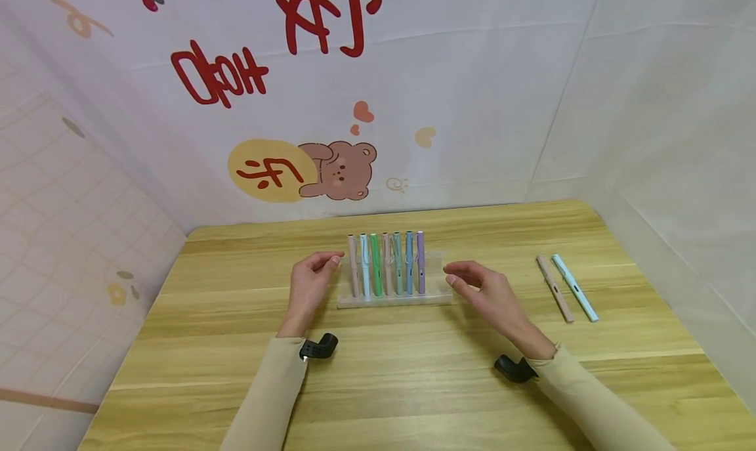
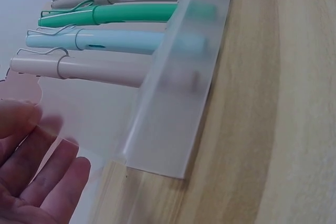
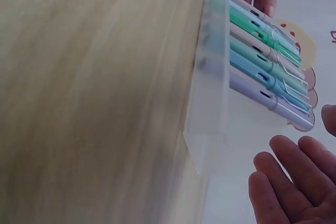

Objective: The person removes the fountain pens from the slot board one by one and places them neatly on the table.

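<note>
A clear plastic pen stand (image 1: 437, 300) holds a row of several upright capped pens, among them a green pen (image 1: 376, 267), a light blue pen (image 1: 365, 267) and a purple pen (image 1: 420, 264). At the stand's left edge, my left hand (image 1: 310, 277) pinches the upper corner of the back panel between thumb and fingers. My right hand (image 1: 487, 293) is beside the right edge, its fingers loosely bent and the thumb apart from them. Nothing lies between the right fingers (image 3: 286, 182) in the right wrist view.
Right of the stand, a beige pen (image 1: 555, 289) and a pale blue pen (image 1: 575, 287) lie side by side on the wooden table (image 1: 390, 385). A white cloth backdrop (image 1: 472, 77) with printed drawings rises behind the table. Each wrist wears a black camera band.
</note>
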### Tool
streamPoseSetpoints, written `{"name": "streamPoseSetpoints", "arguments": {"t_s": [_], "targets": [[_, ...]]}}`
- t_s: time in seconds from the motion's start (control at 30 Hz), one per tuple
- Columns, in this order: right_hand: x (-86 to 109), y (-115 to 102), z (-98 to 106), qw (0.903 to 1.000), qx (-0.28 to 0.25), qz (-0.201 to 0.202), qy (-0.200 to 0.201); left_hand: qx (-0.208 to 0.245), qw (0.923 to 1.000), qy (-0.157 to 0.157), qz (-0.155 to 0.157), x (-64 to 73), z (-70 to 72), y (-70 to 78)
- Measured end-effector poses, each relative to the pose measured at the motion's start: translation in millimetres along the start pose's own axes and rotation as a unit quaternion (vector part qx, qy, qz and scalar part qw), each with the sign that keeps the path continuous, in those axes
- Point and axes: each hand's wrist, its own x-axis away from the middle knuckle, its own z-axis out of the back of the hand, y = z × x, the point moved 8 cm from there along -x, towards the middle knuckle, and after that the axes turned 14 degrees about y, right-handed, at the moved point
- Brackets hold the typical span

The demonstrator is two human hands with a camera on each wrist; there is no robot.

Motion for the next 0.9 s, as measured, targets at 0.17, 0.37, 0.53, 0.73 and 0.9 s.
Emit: {"name": "streamPoseSetpoints", "arguments": {"t_s": [0.17, 0.37, 0.53, 0.73, 0.9], "targets": [[-2.6, -1.7, -10.1, 1.0, -0.002, -0.002, -0.002, 0.003, 1.0, 0.002, 0.006, 0.4, -0.9, 1.0], [-5.0, -0.7, -22.3, 0.9999, -0.003, -0.012, -0.008, -0.001, 0.9999, 0.006, 0.009, 8.5, 0.4, 19.4], [-7.9, -1.8, -31.7, 0.9999, 0.0, -0.009, -0.004, 0.003, 0.9999, 0.006, -0.009, 9.9, 2.5, 23.2], [-11.0, -3.7, -42.2, 0.9998, 0.01, -0.013, 0.008, -0.002, 0.9998, 0.016, -0.016, 2.9, 2.3, 7.1], [-12.9, -2.3, -46.2, 0.9992, 0.015, -0.029, 0.022, -0.005, 0.9996, 0.02, -0.022, 3.6, 3.2, 9.9]]}}
